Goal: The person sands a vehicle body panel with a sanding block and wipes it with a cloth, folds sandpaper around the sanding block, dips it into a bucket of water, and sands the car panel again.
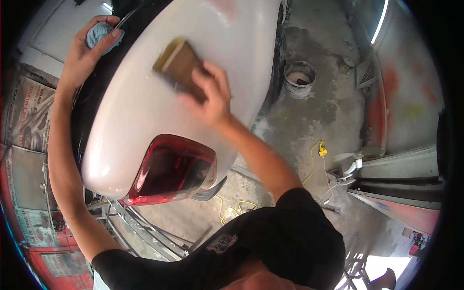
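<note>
Head view: left hand point(84, 52), arm stretched forward and bowed outward, curled round a crumpled blue cloth point(99, 36). Right hand point(212, 99), blurred, arm angled forward and inward, grasping a brown block point(181, 66) ahead-left of its palm, over a white car body panel point(130, 111). Below that hand: red tail light point(166, 166). Rightward: bucket point(296, 91).

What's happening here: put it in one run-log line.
left hand: holds blue cloth | right hand: blurred, holds block over white car panel | tail light: at panel's near end | bucket: on floor
</note>
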The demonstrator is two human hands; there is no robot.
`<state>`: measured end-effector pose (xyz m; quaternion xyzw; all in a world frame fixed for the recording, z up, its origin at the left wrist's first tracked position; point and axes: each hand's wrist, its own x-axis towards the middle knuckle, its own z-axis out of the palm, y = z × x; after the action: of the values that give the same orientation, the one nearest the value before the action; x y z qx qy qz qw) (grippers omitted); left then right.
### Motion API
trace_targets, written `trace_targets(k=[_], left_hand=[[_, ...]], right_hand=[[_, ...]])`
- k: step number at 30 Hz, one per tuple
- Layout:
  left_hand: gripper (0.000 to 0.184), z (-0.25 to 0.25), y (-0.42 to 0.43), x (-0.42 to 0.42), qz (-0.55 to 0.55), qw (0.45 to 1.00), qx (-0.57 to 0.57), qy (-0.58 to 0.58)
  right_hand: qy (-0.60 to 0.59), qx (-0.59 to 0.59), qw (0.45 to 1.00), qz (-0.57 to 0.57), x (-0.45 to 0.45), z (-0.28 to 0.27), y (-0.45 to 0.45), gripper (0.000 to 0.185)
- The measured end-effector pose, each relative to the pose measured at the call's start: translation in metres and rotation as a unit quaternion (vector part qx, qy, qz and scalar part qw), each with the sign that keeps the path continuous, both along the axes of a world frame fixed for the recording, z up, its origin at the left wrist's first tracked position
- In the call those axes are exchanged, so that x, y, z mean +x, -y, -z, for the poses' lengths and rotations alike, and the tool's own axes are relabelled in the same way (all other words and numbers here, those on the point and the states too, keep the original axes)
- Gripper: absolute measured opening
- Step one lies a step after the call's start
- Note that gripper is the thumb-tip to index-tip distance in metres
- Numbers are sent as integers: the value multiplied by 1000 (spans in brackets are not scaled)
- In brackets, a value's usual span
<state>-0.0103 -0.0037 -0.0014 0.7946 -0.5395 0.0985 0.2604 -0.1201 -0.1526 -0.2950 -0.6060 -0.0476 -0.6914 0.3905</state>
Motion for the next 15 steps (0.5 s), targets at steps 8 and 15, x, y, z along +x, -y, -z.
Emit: trace_targets(k=[8, 15], left_hand=[[29, 3, 2, -14, -70, 968, -9, 239], [33, 49, 20, -79, -96, 881, 112, 449]], right_hand=[[-54, 237, 970, -6, 60, -20, 121, 47], [-274, 421, 843, -194, -125, 141, 118, 49]])
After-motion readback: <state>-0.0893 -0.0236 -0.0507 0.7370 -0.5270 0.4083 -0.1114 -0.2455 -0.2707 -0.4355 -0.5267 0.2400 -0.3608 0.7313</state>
